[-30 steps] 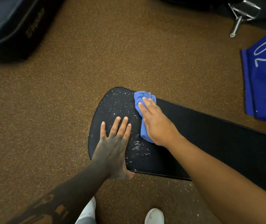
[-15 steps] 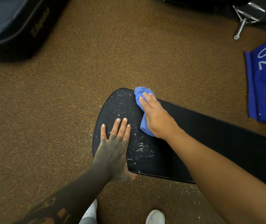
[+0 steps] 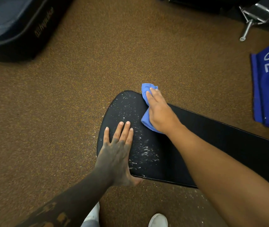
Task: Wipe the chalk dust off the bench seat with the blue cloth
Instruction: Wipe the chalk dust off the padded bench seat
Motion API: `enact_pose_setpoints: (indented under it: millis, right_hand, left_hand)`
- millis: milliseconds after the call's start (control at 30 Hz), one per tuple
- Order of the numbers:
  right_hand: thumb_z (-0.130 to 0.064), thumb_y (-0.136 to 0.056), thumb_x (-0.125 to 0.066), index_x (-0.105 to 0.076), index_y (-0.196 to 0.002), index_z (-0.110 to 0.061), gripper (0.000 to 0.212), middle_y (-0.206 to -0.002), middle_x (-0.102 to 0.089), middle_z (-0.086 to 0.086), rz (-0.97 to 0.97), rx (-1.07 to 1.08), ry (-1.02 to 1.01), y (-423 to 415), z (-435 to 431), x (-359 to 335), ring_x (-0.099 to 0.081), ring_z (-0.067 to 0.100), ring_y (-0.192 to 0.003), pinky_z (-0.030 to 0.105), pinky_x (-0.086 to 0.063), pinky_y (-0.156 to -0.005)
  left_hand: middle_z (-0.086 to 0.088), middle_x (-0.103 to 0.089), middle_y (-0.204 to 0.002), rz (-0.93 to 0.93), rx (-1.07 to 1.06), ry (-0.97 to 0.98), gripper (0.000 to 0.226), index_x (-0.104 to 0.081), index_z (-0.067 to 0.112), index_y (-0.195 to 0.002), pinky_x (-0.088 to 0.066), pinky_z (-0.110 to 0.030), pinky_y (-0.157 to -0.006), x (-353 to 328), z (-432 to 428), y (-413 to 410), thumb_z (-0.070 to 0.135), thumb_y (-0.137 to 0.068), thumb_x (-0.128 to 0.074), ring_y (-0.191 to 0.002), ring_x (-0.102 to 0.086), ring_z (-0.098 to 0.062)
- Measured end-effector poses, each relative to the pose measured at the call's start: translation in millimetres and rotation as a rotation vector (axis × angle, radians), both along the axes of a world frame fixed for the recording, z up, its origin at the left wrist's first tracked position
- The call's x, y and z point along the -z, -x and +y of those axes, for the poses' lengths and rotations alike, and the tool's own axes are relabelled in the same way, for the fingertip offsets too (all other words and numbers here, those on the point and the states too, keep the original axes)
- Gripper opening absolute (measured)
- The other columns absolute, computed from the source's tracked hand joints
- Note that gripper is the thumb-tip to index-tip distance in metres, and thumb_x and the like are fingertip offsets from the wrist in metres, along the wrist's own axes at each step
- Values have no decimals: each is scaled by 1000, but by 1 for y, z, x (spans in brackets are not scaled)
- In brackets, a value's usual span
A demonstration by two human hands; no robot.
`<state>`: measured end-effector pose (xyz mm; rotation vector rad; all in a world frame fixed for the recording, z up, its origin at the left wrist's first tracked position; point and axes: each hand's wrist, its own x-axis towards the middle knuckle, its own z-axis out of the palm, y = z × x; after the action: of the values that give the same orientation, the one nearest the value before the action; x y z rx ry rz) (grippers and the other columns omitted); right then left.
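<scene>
Black vinyl, speckled white: that is the bench seat point(image 3: 204, 145) under me in the only view I have, the head camera looking down. My right hand point(image 3: 159, 112) lies flat on the blue cloth point(image 3: 147, 122), fingers stretched out and pressing it to the seat, palm-down rather than clenched, so the cloth is pinned under my palm and not pinched. It sits at the far edge of the seat, near the rounded end, with 1 corner poking out past my fingertips over the brown floor point(image 3: 48, 128). My left hand point(image 3: 115, 153) is spread open on the near side of the seat, holding nothing, just bracing, thumb hooked over the near edge.

Compared with 1 second ago, my right hand and the cloth have slid away from me toward the far edge; the cloth then lay fully on the seat and now overhangs it. My left hand has kept its place. I judge this is the end of an outward stroke.

The chalk dust point(image 3: 140, 151) remains: fine specks across the rounded end and thicker smears just beside my left hand, between my 2 hands. To my right the seat looks clean. So the job is only part done, and the dusty end needs further passes.
</scene>
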<state>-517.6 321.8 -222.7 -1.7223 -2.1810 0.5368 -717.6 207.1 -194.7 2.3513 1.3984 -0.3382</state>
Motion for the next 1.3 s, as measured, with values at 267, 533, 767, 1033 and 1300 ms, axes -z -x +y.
enact_pose_setpoints:
  millis: [267, 533, 767, 1033, 1300]
  right_hand:
    - [-13, -96, -42, -30, -148, -1, 55, -158, -21, 22, -17, -3, -32, 17, -8, -4, -16, 39, -147, 50, -18, -119]
    - [-6, -95, -41, -36, -145, 3, 51, -155, -27, 24, -18, -153, -31, 41, -32, 0, -17, 39, -147, 52, -21, -118]
    - [-3, -93, -34, -31, -147, 3, 54, -156, -22, 25, 9, 10, -6, 43, 3, 6, -11, 41, -147, 54, -16, -118]
    - [-6, -97, -39, -32, -148, 1, 51, -157, -25, 20, -15, -200, -70, 50, -27, 3, -14, 34, -148, 48, -19, -120]
    - [-2, -95, -40, -33, -147, 2, 53, -156, -26, 23, 10, -123, -43, 75, -23, 5, -13, 38, -148, 53, -19, -118]
  left_hand:
    - [-11, 16, -167, -93, -231, -77, 119, 5, 11, -157, 0, -64, -120, 8, 10, 19, 92, -75, -22, -154, 17, -28]
    - [-5, -6, -169, -650, -703, 24, 82, -9, 13, -158, -7, -26, -120, 25, 19, 27, 53, -92, -39, -153, -5, -9]
    - [0, -31, -161, -788, -887, 171, 62, -21, 25, -158, -25, -28, -114, 24, 28, 32, 30, -103, -50, -143, -35, -18]
    - [10, -47, -143, -931, -1020, 290, 55, -33, 38, -152, -43, -32, -106, 28, 31, 38, 34, -101, -54, -123, -52, -13]
    - [7, -46, -149, -933, -1011, 283, 53, -33, 35, -153, -41, -36, -110, 31, 31, 39, 33, -103, -50, -128, -51, -15]
